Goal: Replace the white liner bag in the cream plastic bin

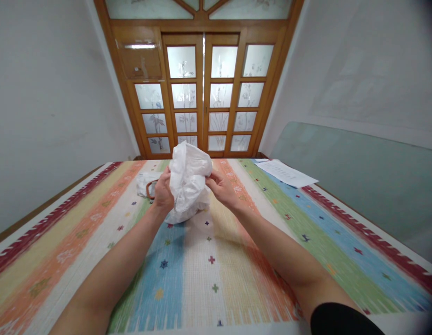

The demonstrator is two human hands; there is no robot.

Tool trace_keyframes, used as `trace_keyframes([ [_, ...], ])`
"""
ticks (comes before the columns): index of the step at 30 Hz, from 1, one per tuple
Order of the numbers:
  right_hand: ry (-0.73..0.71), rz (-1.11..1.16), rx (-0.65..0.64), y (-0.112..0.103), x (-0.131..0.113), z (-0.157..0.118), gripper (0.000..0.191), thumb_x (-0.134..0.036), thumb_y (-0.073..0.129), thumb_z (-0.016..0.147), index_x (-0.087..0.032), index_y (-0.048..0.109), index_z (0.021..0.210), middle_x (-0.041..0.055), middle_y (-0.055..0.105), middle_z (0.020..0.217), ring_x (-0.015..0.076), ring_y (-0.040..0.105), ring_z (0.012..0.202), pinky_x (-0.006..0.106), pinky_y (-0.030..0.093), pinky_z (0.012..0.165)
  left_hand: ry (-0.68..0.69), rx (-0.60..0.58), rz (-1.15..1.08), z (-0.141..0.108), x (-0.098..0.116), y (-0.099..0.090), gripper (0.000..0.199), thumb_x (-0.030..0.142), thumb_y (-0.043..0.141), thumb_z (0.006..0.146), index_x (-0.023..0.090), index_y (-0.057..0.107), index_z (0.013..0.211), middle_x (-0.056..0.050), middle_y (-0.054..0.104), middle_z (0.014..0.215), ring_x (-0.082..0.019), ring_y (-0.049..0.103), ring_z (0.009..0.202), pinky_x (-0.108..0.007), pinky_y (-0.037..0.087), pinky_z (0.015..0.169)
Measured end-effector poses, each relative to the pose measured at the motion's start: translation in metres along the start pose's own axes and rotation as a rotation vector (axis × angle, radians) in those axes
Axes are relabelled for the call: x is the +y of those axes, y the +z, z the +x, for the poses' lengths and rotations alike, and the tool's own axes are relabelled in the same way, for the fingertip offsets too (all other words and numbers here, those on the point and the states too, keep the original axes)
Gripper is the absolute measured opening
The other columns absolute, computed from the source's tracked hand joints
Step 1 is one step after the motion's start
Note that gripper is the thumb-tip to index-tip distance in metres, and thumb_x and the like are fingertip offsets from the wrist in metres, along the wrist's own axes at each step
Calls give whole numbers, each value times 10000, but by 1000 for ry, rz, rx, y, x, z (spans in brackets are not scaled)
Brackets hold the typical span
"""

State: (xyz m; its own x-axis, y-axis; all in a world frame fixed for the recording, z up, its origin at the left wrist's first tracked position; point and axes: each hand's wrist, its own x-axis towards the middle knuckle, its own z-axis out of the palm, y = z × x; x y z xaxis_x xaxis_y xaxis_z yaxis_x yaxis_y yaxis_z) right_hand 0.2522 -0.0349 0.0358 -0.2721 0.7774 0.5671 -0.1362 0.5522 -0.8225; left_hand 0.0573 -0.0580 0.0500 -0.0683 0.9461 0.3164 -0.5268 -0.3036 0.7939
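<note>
The bag (189, 181) is held up at the middle of the worktop (198, 279), its left side gripped by the curled left hand (164, 190), its right edge pinched by the half-closed right hand (221, 187); whether its base is rested cannot be told.

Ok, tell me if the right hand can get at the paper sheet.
Probably, once free: the right hand is holding the white plastic, but nothing visible blocks its way to the paper sheet.

Bag (188, 174) between left hand (163, 191) and right hand (222, 187), over the tablecloth (212, 279); a bundle (142, 182) lies just beyond the left hand, papers (287, 173) off to the right, doors (221, 95) behind it all!
</note>
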Motion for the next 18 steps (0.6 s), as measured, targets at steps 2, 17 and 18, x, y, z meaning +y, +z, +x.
trace_keyframes([
  [2,5,29,67,-4,-5,2,163,-381,669,885,-256,725,973,17,718,1018,214,629,1016,340,502,961,-13,-21,-50,1,8,-2,492,463,655,783,173,693,1179,-96,771,1155,-296,694,1199,-405,542,1032],
  [17,86,318,362,-75,-25,27,260,-436,758,807,-285,563,890,-48,621,771,161,599,676,296,530,649,-64,-216,163,-14,56,-5,543,465,900,735,211,726,1182,-34,771,944,-201,735,812,-274,581,711],
  [18,102,321,349,-81,-23,28,258,-431,758,808,-288,567,904,-52,626,776,157,601,678,292,531,652,-124,-250,232,-14,56,-7,503,432,910,731,188,746,1138,-38,769,896,-199,727,761,-266,565,663],
])
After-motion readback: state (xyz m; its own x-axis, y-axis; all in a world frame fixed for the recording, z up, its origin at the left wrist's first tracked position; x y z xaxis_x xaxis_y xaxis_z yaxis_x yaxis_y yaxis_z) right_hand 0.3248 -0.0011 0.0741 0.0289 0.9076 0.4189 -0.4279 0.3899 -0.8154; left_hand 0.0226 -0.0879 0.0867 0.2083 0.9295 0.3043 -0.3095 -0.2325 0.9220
